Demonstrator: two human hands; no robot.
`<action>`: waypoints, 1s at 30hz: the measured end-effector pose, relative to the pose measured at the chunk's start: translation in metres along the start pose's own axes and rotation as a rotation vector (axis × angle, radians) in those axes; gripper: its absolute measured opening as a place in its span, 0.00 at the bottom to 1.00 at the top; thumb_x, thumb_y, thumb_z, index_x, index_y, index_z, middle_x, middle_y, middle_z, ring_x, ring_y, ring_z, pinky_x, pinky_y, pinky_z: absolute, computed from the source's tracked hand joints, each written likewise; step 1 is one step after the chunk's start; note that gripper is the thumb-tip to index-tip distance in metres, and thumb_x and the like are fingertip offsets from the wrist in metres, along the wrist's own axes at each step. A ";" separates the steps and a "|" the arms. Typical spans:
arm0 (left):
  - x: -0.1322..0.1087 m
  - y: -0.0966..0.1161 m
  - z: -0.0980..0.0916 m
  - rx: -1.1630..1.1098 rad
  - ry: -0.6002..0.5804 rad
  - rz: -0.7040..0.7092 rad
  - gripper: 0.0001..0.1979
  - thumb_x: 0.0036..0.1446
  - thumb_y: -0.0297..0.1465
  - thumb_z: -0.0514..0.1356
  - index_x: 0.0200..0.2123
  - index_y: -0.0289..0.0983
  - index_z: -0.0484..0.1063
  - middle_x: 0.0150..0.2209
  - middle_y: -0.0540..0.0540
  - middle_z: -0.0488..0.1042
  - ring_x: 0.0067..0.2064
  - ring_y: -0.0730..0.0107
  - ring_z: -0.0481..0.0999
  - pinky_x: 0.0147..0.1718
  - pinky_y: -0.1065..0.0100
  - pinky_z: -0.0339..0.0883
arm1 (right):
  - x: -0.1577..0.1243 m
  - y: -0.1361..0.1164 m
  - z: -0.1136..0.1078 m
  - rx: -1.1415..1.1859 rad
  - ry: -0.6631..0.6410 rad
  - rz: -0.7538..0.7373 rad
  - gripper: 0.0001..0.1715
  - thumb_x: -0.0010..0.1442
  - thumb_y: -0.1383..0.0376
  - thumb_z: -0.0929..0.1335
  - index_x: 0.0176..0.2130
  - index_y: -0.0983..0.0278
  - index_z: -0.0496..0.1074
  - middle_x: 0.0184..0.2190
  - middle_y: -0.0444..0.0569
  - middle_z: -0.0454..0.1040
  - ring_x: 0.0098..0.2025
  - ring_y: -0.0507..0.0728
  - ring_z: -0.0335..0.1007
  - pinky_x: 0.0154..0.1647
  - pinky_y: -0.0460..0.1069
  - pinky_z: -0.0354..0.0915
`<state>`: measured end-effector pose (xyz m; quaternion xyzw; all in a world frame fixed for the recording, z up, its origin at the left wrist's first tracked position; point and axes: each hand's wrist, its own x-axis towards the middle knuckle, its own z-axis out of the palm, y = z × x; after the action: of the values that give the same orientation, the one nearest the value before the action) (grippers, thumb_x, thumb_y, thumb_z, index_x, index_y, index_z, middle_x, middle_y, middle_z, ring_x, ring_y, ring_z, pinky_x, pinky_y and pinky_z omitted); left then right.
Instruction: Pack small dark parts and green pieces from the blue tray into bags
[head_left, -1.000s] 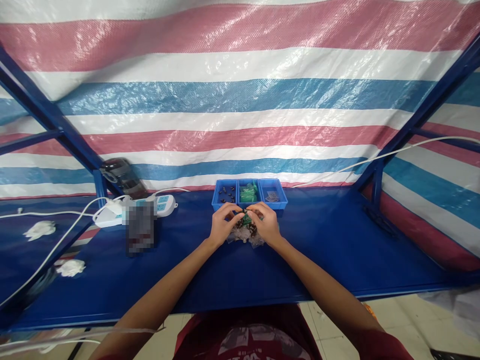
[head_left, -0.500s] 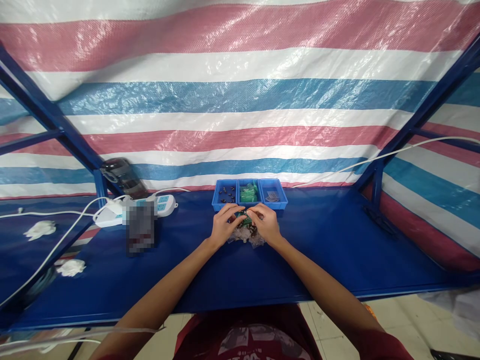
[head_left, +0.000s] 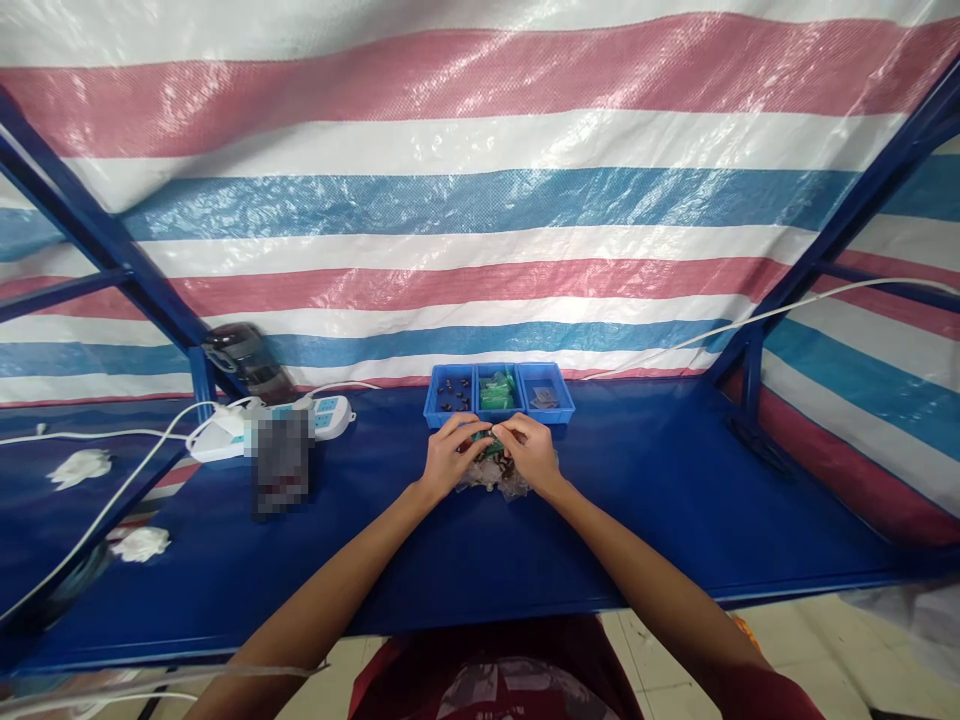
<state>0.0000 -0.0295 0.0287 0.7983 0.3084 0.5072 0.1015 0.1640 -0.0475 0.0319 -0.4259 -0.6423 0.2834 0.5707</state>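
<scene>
My left hand (head_left: 450, 455) and my right hand (head_left: 532, 452) meet over a pile of small clear bags and mixed parts (head_left: 493, 475) on the blue table. Thumbs and fingertips of both hands are pinched close together; whatever they hold is too small and too covered to name. Just beyond them stand three joined blue bins. Small dark parts lie in the left bin (head_left: 449, 370), green packets (head_left: 496, 390) fill the middle one, and a few flat grey pieces (head_left: 544, 397) rest in the right one.
At the left lie a white power strip (head_left: 334, 417) with cables, a blurred-out dark object (head_left: 281, 465) and crumpled white tissues (head_left: 142, 543). A dark bottle (head_left: 247, 360) leans at the back left. Blue frame posts (head_left: 795, 270) and a striped sheet (head_left: 480, 200) enclose the table.
The view has tilted slightly, so everything sits a little lower in the picture. Both hands stay pinched over the pile, with only slight finger movement.
</scene>
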 end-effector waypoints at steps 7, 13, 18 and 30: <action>0.002 0.004 -0.001 0.043 -0.001 -0.033 0.09 0.58 0.33 0.59 0.41 0.38 0.74 0.40 0.45 0.71 0.25 0.81 0.67 0.26 0.74 0.67 | 0.000 -0.001 -0.002 -0.055 0.000 0.009 0.19 0.61 0.56 0.64 0.24 0.64 0.72 0.20 0.44 0.63 0.24 0.51 0.61 0.26 0.46 0.59; 0.003 0.004 0.000 0.046 0.003 -0.046 0.09 0.59 0.33 0.59 0.41 0.38 0.74 0.41 0.45 0.71 0.30 0.77 0.71 0.28 0.74 0.68 | 0.000 0.004 -0.002 -0.040 -0.009 0.034 0.15 0.60 0.56 0.65 0.32 0.63 0.74 0.27 0.46 0.68 0.25 0.51 0.63 0.26 0.46 0.62; 0.002 0.002 0.000 0.058 0.007 -0.019 0.09 0.59 0.33 0.58 0.42 0.38 0.75 0.41 0.44 0.72 0.38 0.71 0.74 0.31 0.73 0.70 | 0.000 0.003 -0.002 -0.001 -0.038 0.042 0.13 0.59 0.57 0.65 0.33 0.63 0.74 0.28 0.46 0.69 0.24 0.50 0.64 0.25 0.46 0.63; 0.001 0.001 -0.001 0.071 0.037 0.010 0.09 0.59 0.33 0.58 0.41 0.38 0.75 0.39 0.44 0.73 0.40 0.68 0.75 0.37 0.69 0.72 | 0.002 0.004 0.000 0.150 -0.093 0.171 0.15 0.56 0.55 0.66 0.32 0.64 0.72 0.19 0.42 0.66 0.19 0.51 0.63 0.21 0.46 0.61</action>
<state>0.0003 -0.0299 0.0307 0.7933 0.3241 0.5112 0.0648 0.1651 -0.0439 0.0294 -0.4216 -0.6065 0.3976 0.5443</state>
